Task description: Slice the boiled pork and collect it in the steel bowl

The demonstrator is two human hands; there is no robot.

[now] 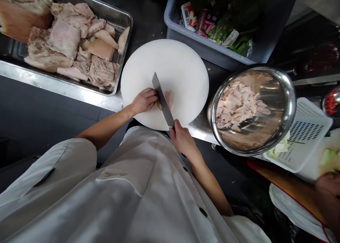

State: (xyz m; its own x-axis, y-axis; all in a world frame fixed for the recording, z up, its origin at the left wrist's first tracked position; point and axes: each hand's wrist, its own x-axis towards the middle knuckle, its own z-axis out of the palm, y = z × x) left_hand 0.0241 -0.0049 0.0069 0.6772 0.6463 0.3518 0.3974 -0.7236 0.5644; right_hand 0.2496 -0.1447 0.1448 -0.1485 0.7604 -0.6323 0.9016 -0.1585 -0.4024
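On a round white cutting board, my right hand grips the handle of a cleaver, its broad blade pointing away from me. Left of the blade, my left hand is closed with curled fingers on a piece of meat, of which only a small pale edge shows below the fingertips. Just right of the blade lies a thin pinkish slice of meat. Inside a large steel bowl to the right is a heap of sliced meat.
A metal tray with large chunks of cooked meat stands at the left. Behind the board is a grey-blue bin of greens and packaging. A white perforated basket sits beyond the bowl, near a co-worker's hand.
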